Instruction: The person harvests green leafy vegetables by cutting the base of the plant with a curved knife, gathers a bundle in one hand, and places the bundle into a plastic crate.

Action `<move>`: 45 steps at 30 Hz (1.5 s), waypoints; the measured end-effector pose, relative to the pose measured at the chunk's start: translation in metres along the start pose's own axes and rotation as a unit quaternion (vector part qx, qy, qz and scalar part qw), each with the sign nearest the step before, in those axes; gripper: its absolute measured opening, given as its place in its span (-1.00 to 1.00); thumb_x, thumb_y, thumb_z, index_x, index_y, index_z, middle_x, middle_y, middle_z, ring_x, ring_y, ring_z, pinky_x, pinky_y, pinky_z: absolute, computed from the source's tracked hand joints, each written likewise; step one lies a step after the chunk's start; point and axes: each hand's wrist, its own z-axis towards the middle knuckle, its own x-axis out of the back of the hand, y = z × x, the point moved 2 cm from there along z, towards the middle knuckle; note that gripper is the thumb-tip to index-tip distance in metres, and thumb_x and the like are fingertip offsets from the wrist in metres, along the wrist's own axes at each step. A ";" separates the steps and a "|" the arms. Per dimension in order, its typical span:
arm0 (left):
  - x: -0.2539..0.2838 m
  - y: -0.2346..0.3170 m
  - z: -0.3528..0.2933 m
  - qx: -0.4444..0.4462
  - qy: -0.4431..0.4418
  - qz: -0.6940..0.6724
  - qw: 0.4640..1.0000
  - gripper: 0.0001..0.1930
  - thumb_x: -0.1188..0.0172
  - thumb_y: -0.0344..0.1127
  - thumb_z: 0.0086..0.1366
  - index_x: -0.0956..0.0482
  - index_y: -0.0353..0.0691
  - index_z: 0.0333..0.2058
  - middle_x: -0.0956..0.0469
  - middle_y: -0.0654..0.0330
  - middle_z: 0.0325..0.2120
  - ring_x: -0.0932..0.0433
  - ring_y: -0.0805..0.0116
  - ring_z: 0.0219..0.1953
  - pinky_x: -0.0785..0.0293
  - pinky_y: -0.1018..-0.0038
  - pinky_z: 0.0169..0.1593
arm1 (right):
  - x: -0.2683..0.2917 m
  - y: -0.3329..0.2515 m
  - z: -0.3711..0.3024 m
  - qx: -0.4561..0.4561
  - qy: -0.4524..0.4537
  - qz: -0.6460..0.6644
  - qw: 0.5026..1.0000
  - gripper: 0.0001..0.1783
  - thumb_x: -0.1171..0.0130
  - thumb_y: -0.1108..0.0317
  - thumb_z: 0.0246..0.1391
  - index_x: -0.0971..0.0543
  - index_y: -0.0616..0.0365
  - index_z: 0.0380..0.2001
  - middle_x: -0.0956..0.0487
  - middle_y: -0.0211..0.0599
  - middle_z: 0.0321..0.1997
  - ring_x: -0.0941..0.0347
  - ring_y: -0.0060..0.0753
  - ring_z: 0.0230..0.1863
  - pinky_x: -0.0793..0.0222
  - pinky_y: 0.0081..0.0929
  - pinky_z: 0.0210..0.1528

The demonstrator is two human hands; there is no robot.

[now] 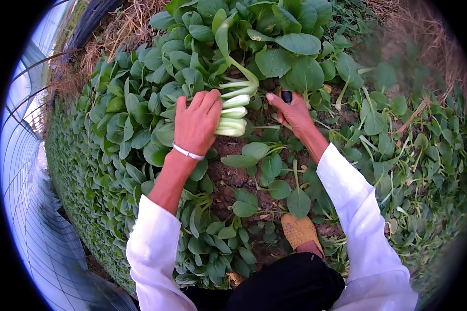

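Observation:
My left hand (197,116), with a pale bangle at the wrist, is closed round several heads of bok choy (232,120). Their thick pale-green stalk bases stick out to the right of the fingers, and the leaves are mostly hidden beyond the hand. One long stalk with a leaf bends away from the bunch toward the far side. To the right, my right hand (294,111) is wrapped round a black handle (286,96); whatever the handle belongs to is hidden. Its thumb points left toward the stalk bases, with a gap between.
Dense standing bok choy (129,114) fills the left and far side. Loose leaves (379,155) lie scattered over soil at the right. A tan shoe (300,230) stands near my knee. Dry straw (124,31) lies at the far left, beside a curved plastic greenhouse wall (31,171).

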 end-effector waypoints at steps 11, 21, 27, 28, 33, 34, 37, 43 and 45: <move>0.086 0.048 -0.074 -0.043 0.025 0.003 0.999 -0.73 -0.14 -0.45 -0.03 -0.53 -0.29 -0.27 -0.49 0.19 -0.08 -0.49 0.27 -0.07 -0.26 0.21 -0.15 | -0.048 -0.045 -0.066 0.118 -0.101 -0.130 0.979 -0.70 -0.31 0.25 0.01 -0.53 0.23 -0.28 -0.45 -0.52 -0.55 -0.32 -0.73 -0.71 -0.10 -0.71 -0.67; 0.122 0.034 -0.150 0.291 0.071 -0.452 0.840 -0.45 -0.37 -0.56 -0.19 -0.49 -0.33 -0.10 -0.52 0.13 -0.10 -0.50 0.27 -0.07 -0.37 0.40 0.02 | -0.049 -0.092 -0.113 0.174 -0.102 -0.160 0.966 -0.58 -0.34 0.22 0.00 -0.55 0.19 -0.10 -0.55 -0.47 -0.42 -0.27 -0.75 -0.73 -0.18 -0.75 -0.70; 0.110 0.043 -0.166 0.469 0.018 -0.675 0.570 -0.42 -0.45 -0.55 -0.08 -0.46 -0.33 -0.03 -0.53 0.23 -0.17 -0.50 0.48 -0.13 -0.44 0.47 -0.01 | -0.089 -0.078 -0.127 0.067 -0.296 0.074 0.950 -0.54 -0.39 0.14 -0.02 -0.53 0.16 -0.11 -0.48 -0.56 -0.47 -0.21 -0.80 -0.71 -0.10 -0.75 -0.69; 0.108 0.044 -0.166 0.471 0.022 -0.666 0.578 -0.42 -0.43 -0.56 -0.08 -0.45 -0.30 -0.01 -0.53 0.21 -0.15 -0.51 0.43 -0.11 -0.45 0.45 0.01 | -0.088 -0.071 -0.122 0.047 -0.288 0.103 0.951 -0.56 -0.37 0.14 0.00 -0.53 0.18 -0.15 -0.47 -0.57 -0.47 -0.20 -0.81 -0.71 -0.09 -0.76 -0.69; 0.117 0.034 -0.185 0.449 0.170 -0.714 0.510 -0.37 -0.29 -0.58 0.00 -0.33 -0.34 0.11 -0.51 0.06 -0.04 -0.53 0.25 -0.05 -0.46 0.36 0.08 | -0.072 -0.036 -0.096 -0.070 -0.179 0.235 0.953 -0.70 -0.31 0.13 0.07 -0.48 0.08 -0.35 -0.43 -0.61 -0.57 -0.15 -0.79 -0.76 0.01 -0.75 -0.73; 0.117 0.031 -0.194 0.467 0.150 -0.707 0.510 -0.36 -0.27 -0.53 0.01 -0.31 -0.37 0.12 -0.49 0.02 0.00 -0.52 0.23 -0.02 -0.46 0.34 0.09 | -0.067 -0.033 -0.094 -0.090 -0.169 0.250 0.949 -0.71 -0.31 0.13 0.08 -0.48 0.08 -0.35 -0.43 -0.60 -0.57 -0.15 -0.79 -0.77 0.02 -0.75 -0.74; 0.117 0.020 -0.233 0.522 0.153 -0.683 0.488 -0.40 -0.25 -0.48 0.02 -0.33 -0.36 0.10 -0.50 0.00 -0.01 -0.54 0.23 -0.10 -0.50 0.34 0.04 | -0.065 -0.020 -0.089 -0.128 -0.164 0.294 0.933 -0.75 -0.26 0.14 0.11 -0.49 0.05 -0.34 -0.45 -0.58 -0.60 -0.12 -0.76 -0.80 0.03 -0.73 -0.75; 0.116 0.023 -0.250 0.529 0.182 -0.682 0.472 -0.33 -0.31 -0.50 -0.03 -0.33 -0.32 0.12 -0.50 0.13 -0.09 -0.51 0.29 -0.08 -0.46 0.37 0.04 | -0.066 0.006 -0.079 -0.202 -0.214 0.374 0.880 -0.79 -0.21 0.17 0.16 -0.50 0.04 -0.30 -0.55 -0.51 -0.47 -0.06 -0.78 -0.84 -0.02 -0.74 -0.77; 0.115 0.024 -0.253 0.540 0.175 -0.680 0.464 -0.34 -0.32 -0.49 -0.03 -0.33 -0.32 0.11 -0.50 0.13 -0.09 -0.52 0.29 -0.10 -0.47 0.37 0.03 | -0.069 0.014 -0.074 -0.227 -0.204 0.418 0.856 -0.70 -0.16 0.17 0.19 -0.51 0.12 -0.13 -0.61 -0.29 -0.26 -0.43 -0.52 -0.58 -0.43 -0.56 -0.47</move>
